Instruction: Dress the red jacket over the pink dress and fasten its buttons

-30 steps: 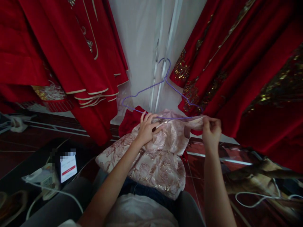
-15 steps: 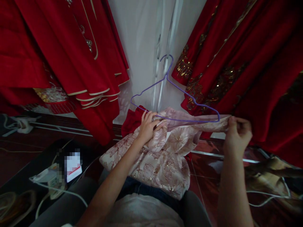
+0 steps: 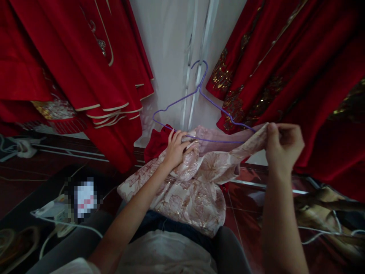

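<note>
A pale pink brocade garment (image 3: 188, 190) with gold flower patterns lies across my lap. A purple wire hanger (image 3: 199, 95) stands above it, its bottom bar running through the fabric's upper edge. My left hand (image 3: 176, 146) is closed on the bunched cloth and the hanger's bar near its left end. My right hand (image 3: 283, 144) is closed in a pinch on the garment's stretched edge at the hanger's right end, held up at the right. A small red piece of cloth (image 3: 155, 142) shows behind my left hand.
Red embroidered robes (image 3: 85, 68) hang at the left and more red gold-trimmed garments (image 3: 285, 64) at the right, with a white wall (image 3: 171, 45) between. A phone (image 3: 84, 198) and white cables (image 3: 57, 224) lie at the lower left on the dark glossy floor (image 3: 248, 190).
My right hand has pulled the garment's edge out to the right and lifted it slightly. The hanger has shifted with it. My left hand has stayed on the bunched cloth.
</note>
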A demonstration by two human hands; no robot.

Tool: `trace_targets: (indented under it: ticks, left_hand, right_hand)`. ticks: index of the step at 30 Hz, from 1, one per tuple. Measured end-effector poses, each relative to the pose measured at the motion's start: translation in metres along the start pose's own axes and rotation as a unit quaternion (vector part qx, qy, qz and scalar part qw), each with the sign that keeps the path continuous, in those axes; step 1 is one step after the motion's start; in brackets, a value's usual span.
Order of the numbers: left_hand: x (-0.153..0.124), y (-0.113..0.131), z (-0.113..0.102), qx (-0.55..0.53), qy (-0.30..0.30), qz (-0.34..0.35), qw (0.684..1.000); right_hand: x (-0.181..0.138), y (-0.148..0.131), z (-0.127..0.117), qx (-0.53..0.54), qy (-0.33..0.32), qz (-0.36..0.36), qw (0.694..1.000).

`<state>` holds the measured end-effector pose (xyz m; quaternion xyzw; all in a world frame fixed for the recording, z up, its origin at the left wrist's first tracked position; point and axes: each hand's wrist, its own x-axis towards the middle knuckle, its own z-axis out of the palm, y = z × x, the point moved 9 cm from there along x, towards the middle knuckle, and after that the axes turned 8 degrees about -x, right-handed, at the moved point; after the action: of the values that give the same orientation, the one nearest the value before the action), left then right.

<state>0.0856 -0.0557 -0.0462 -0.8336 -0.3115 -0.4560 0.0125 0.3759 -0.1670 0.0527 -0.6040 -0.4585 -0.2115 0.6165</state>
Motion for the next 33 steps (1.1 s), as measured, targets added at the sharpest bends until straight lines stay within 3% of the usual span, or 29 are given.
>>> trace_targets:
  ticks: [4,7,13,19,22,27,30,33]
  left_hand:
    - [0.001,0.005,0.009,-0.019,-0.004,-0.005,1.000]
    - [0.004,0.012,0.016,-0.041,-0.006,-0.009,0.999]
    - [0.001,0.016,0.014,-0.046,0.017,-0.039,0.998]
    - [0.016,0.011,-0.014,-0.120,0.004,-0.019,0.993]
    - [0.020,-0.024,-0.043,-0.127,0.062,-0.064,0.988]
    - [-0.017,-0.130,-0.097,-0.047,0.225,-0.193,0.954]
    - [-0.042,-0.184,-0.110,-0.067,0.241,-0.242,0.937]
    - [-0.050,-0.210,-0.107,-0.123,0.195,-0.259,0.938]
  right_hand:
    - [0.018,-0.044,0.032,-0.089,-0.092,-0.058,0.990]
    - [0.019,-0.060,0.053,-0.122,-0.115,-0.074,0.983]
    - [0.000,-0.045,0.094,-0.135,-0.163,-0.064,0.975]
    - [0.001,-0.035,0.087,-0.096,-0.136,-0.061,0.984]
    - [0.007,-0.032,0.084,-0.091,-0.135,-0.062,0.985]
    - [0.019,-0.030,0.080,-0.106,-0.123,-0.076,0.984]
    - [0.021,-0.030,0.081,-0.103,-0.129,-0.082,0.983]
    - [0.021,-0.030,0.083,-0.093,-0.142,-0.080,0.982]
